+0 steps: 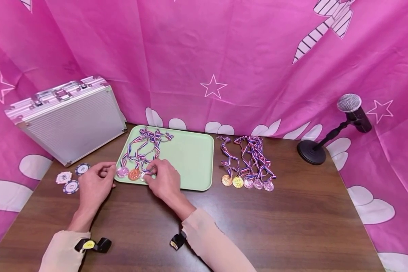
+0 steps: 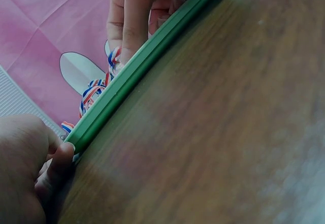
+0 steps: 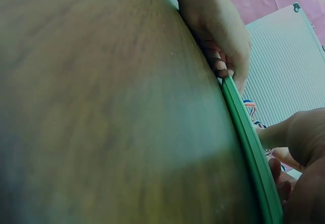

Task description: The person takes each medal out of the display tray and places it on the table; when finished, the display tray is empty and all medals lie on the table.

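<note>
A green tray [image 1: 195, 166] lies on the table, with three medals on striped ribbons at its left side. My left hand [image 1: 96, 181] is at the tray's front left corner, its fingertips pinching the rim. Inside the tray, my right hand [image 1: 164, 179] pinches a silver medal [image 1: 143, 176] near its ribbon, partly hidden by the fingers. Left of it lie a bronze medal [image 1: 134, 174] and a pinkish-looking medal [image 1: 122, 172]. Their red, white and blue ribbons [image 1: 153, 138] run tangled toward the tray's back. The left wrist view shows the right fingers pointing down behind the tray's rim.
Right of the tray, several more medals [image 1: 248, 183] lie in a row with ribbons stretched back. A silver case [image 1: 74, 121] stands at the back left, with three poker chips [image 1: 71, 186] before it. At the back right is a microphone [image 1: 353, 111] on a stand.
</note>
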Motion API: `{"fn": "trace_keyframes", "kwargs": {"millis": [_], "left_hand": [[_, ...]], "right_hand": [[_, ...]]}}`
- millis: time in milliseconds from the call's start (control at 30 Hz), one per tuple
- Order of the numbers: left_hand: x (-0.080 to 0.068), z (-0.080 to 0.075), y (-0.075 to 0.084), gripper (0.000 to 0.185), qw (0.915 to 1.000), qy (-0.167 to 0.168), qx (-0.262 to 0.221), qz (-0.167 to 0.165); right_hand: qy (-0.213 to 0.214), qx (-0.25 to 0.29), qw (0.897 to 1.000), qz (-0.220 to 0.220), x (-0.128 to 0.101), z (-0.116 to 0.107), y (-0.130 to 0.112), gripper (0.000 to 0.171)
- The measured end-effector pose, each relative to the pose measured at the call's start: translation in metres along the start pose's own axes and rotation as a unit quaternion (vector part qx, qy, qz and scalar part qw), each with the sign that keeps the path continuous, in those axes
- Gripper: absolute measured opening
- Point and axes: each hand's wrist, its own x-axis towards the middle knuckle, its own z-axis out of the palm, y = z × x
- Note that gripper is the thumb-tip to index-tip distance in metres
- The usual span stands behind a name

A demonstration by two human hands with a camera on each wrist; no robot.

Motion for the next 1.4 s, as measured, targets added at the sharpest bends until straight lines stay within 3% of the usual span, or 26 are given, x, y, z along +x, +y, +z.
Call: {"fn": "trace_keyframes", "kwargs": {"millis": [233,400,600,767,900,1400], "left_hand": [[0.000,-0.001,0.000,0.037,1.0000,0.004,-0.002,0.004],[-0.001,-0.001,0.000,0.036,1.0000,0.005,-0.006,0.005],[-0.001,-0.002,-0.001,0.036,1.0000,0.005,-0.005,0.006],[0.000,-0.004,-0.003,0.036,0.9999,0.007,0.000,0.008],[0.000,-0.003,-0.002,0.036,1.0000,0.007,0.002,0.005],[0.000,-0.001,-0.001,0.032,0.9997,0.012,-0.016,0.015]], "right_hand": [[0.033,0.056,0.997,-0.051,0.001,0.008,0.022,0.016],[0.028,0.152,0.988,-0.031,-0.006,-0.019,0.017,0.011],[0.030,0.280,0.959,0.025,-0.012,-0.058,0.017,0.009],[0.035,0.360,0.931,0.043,-0.010,-0.088,0.020,0.012],[0.047,0.389,0.920,0.032,-0.010,-0.115,0.019,0.015],[0.090,0.408,0.908,-0.011,-0.032,-0.197,0.026,0.023]]}}
